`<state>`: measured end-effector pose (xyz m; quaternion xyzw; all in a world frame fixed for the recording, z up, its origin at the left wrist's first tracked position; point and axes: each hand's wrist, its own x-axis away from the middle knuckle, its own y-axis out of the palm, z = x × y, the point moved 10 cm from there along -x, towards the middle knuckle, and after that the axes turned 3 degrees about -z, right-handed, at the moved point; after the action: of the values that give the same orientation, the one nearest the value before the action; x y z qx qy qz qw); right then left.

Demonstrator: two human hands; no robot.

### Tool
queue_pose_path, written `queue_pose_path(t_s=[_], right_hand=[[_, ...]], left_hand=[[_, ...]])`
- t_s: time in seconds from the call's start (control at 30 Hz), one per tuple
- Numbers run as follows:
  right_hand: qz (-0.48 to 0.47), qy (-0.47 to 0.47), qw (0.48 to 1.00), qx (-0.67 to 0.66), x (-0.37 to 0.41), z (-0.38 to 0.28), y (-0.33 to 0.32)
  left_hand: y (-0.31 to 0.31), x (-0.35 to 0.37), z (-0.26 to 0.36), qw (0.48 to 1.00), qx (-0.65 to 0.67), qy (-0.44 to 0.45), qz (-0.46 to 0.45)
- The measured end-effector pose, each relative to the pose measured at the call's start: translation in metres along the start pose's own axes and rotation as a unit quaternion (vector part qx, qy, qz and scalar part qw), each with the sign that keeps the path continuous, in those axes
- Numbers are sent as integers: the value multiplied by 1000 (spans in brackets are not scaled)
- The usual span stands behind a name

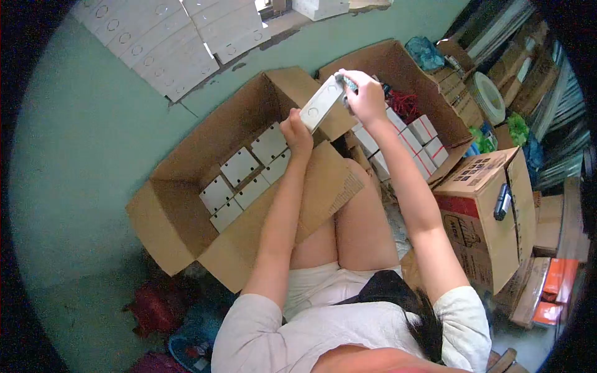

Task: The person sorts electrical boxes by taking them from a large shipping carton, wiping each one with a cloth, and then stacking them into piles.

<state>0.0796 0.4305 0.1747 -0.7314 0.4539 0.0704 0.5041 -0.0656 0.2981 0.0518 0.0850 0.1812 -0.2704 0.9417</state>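
My left hand [297, 132] is closed on the lower end of a long white box [323, 104] with round outlines printed on it. It holds the box tilted above the flaps of an open cardboard carton [186, 205]. At the box's upper end my right hand [365, 99] is closed around a small teal-and-grey thing [349, 83], partly hidden by the fingers; its kind is not clear. Inside the carton stand white boxes [239, 166] with black dots, in rows.
A second open carton [360, 62] holds white boxes with red lines [423, 129] and a red stringy bundle [403, 104]. On the right, a dark cutter-like tool [502, 202] lies on a closed carton [476, 217]. Long white boxes [149, 46] are stacked at upper left.
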Motion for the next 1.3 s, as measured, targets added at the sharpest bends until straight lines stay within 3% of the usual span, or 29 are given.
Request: queue_pose_path(t_s=[0.03, 0.07, 0.13, 0.17, 0.23, 0.3, 0.37, 0.43, 0.5, 0.6, 0.7, 0.77, 0.8, 0.83, 0.87, 0.93, 1.07, 1.13, 1.3], right_hand=[[-14, 1, 999, 49, 3, -13, 1], [-32, 1, 995, 98, 9, -28, 4], [-58, -30, 995, 73, 35, -65, 15], [-80, -55, 994, 47, 44, -78, 21], [-93, -68, 993, 15, 45, -84, 20], [-101, -77, 992, -19, 40, -78, 22], [-8, -36, 998, 47, 13, -39, 5], [16, 5, 1000, 25, 12, -28, 3], [-40, 11, 997, 61, 29, -51, 20], [-84, -42, 996, -5, 65, -104, 35], [-98, -93, 989, -66, 58, -110, 27], [-50, -18, 998, 30, 37, -71, 19], [18, -30, 999, 18, 27, -62, 4], [22, -33, 999, 22, 27, -57, 4], [17, -35, 999, 0, 26, -52, 7], [-45, -1, 999, -8, 31, -56, 16], [-49, -12, 998, -40, 45, -72, 15], [-59, -13, 997, -47, 48, -75, 15], [-84, -65, 992, -69, 70, -102, 24]], left_hand=[[-5, 1, 16, 995, -65, 66, 31], [-5, 1, 17, 995, -65, 66, 33], [-3, 0, 6, 993, 87, -73, 20], [-3, 1, 0, 993, 86, -77, 24], [-6, 0, -8, 983, 145, -100, 56], [-5, 0, -3, 985, 132, -105, 19], [0, 0, 13, 996, 54, -63, -33], [3, 0, -2, 998, 16, -47, -31], [-3, 5, -19, 983, 151, -95, 42], [-1, 2, -19, 960, 244, -136, 3], [-10, 3, -17, 981, 161, -107, 21], [-12, 3, -12, 979, 161, -126, 22], [-11, 4, -9, 985, 133, -115, 6], [-9, 2, -6, 989, 106, -101, -9], [-10, 0, -6, 989, 110, -95, -10], [-3, 0, -22, 975, 103, -188, -55], [-6, -22, 20, 976, 145, -117, -115], [23, -7, 13, 861, 258, -263, -349], [22, -26, 37, 856, 195, -289, -382]])
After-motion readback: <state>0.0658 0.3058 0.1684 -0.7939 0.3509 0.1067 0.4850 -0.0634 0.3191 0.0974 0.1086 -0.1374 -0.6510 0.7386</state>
